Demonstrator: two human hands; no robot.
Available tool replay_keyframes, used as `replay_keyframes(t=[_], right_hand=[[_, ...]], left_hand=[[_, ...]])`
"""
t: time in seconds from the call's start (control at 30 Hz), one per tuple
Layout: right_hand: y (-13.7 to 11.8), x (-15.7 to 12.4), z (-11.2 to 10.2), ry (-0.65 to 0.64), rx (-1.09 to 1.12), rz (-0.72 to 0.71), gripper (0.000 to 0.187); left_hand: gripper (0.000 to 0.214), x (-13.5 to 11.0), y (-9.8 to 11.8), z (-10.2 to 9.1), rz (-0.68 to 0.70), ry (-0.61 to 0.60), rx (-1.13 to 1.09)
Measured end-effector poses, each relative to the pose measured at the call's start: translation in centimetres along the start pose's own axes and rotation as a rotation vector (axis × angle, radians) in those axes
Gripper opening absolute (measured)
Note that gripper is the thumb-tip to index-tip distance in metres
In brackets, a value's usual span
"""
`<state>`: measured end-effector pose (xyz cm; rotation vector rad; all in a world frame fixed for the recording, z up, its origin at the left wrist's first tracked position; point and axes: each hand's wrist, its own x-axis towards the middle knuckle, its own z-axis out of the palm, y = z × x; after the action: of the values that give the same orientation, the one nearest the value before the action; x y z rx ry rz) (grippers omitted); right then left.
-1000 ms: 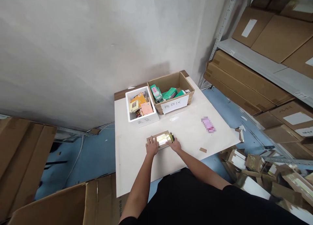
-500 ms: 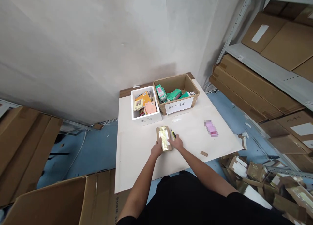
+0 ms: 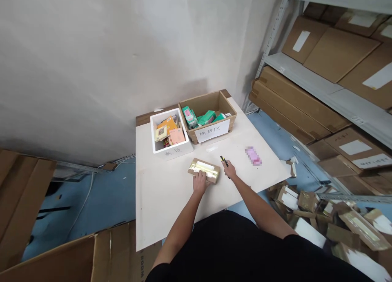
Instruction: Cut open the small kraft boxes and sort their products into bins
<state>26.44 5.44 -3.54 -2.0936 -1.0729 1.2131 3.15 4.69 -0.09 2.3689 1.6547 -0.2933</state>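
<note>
A small taped cardboard box (image 3: 214, 171) with a white label lies crosswise on the white tabletop (image 3: 165, 200). My left hand (image 3: 200, 182) rests on its near side, fingers over the top and thumb side toward the right. To the right of the box, my right hand (image 3: 229, 169) is closed round a yellow and black utility knife (image 3: 224, 161), which points up and away from me. Knife and box are apart. Whether the blade is out is too small to tell.
At the back stand a white foam box (image 3: 179, 152) of booklets and a cardboard bin (image 3: 208, 136) holding green boxes. A blurred pink item (image 3: 253, 156) lies to the right. Shelving (image 3: 306, 76) with cartons rises at right; discarded boxes (image 3: 309, 202) heap on the floor.
The small box has turned from lengthwise to crosswise. My right hand has come off it and moved right with the knife, while my left stays on the box. The view has shifted right.
</note>
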Motion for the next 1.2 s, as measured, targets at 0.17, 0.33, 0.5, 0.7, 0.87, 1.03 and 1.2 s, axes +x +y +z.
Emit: replay_keyframes(t=[0.17, 0.33, 0.5, 0.7, 0.87, 1.03, 1.2], right_hand=[[3.6, -3.0, -1.1, -0.096, 0.142, 0.101, 0.046], [3.3, -3.7, 0.0, -0.153, 0.159, 0.113, 0.051], [1.8, -3.4, 0.4, -0.154, 0.180, 0.151, 0.052], [2.9, -4.7, -0.7, -0.230, 0.049, 0.136, 0.049], [4.6, -5.6, -1.1, -0.280, 0.044, 0.110, 0.050], [3.2, -4.6, 1.5, -0.099, 0.181, 0.224, 0.052], [-0.5, -2.7, 3.6, 0.010, -0.015, 0.155, 0.062]], left_hand=[[0.074, 1.9, 0.2, 1.2, 0.236, -0.029, 0.009], [0.074, 3.0, 2.1, 1.5, 0.114, -0.076, -0.005], [0.073, 3.3, 3.6, 0.8, 0.014, -0.123, -0.096], [0.072, 2.9, 4.0, 0.7, -0.017, -0.134, -0.042], [0.069, 3.2, 3.6, -0.4, 0.011, -0.117, -0.048], [0.063, 4.3, -1.3, -3.0, -0.023, -0.118, -0.106], [0.064, 1.6, -3.9, -2.7, -0.187, -0.170, -0.104]])
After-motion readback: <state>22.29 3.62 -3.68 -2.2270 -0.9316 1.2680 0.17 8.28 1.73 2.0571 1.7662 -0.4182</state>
